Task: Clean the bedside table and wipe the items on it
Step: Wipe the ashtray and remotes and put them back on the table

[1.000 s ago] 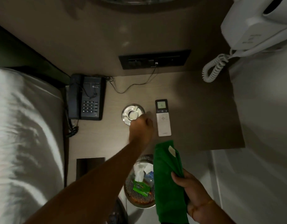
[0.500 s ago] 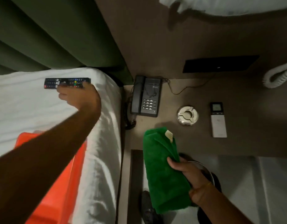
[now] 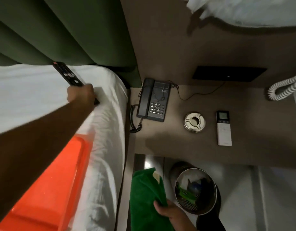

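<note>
A black remote (image 3: pixel 67 74) is gripped by the left hand (image 3: pixel 81 95) at ten o'clock, presumably for wiping with the green cloth (image 3: pixel 147 197) clutched in the right hand (image 3: pixel 169 212) at six.

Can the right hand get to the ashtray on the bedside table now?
Probably yes. The ashtray stands in the open between the telephone and the white remote, with bare table in front. But the right hand holds the green cloth, so it is not free to grasp.
</note>
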